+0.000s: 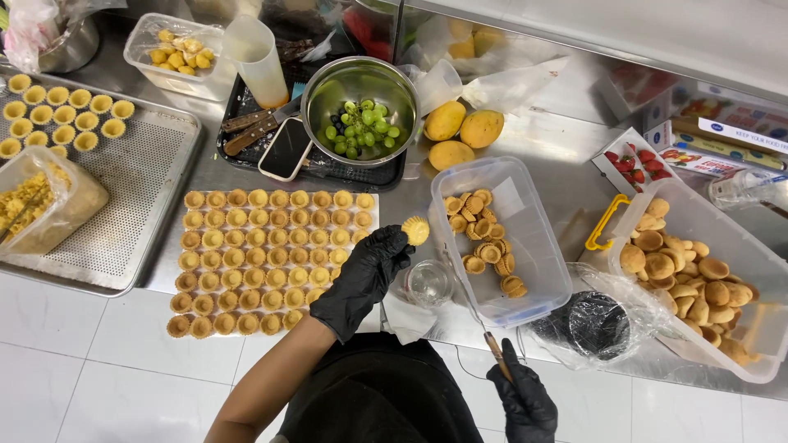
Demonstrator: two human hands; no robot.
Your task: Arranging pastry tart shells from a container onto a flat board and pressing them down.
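Note:
My left hand (361,277), in a black glove, pinches one small fluted tart shell (415,230) by its edge, just right of the white sheet (371,203) covered with several rows of tart shells. My right hand (523,399), also gloved, sits low near my body and grips a thin brown-handled tool (497,355) pointing up and left. Between my hands stands a clear plastic tub (525,271) with several tart shells inside and a small glass jar (428,283) beside it.
A steel bowl of green grapes and blueberries (361,102) stands on a black tray with a phone and knives. Three mangoes (460,131) lie right of it. A perforated tray (131,189) with shells is at left; a tub of round pastries (698,279) at right.

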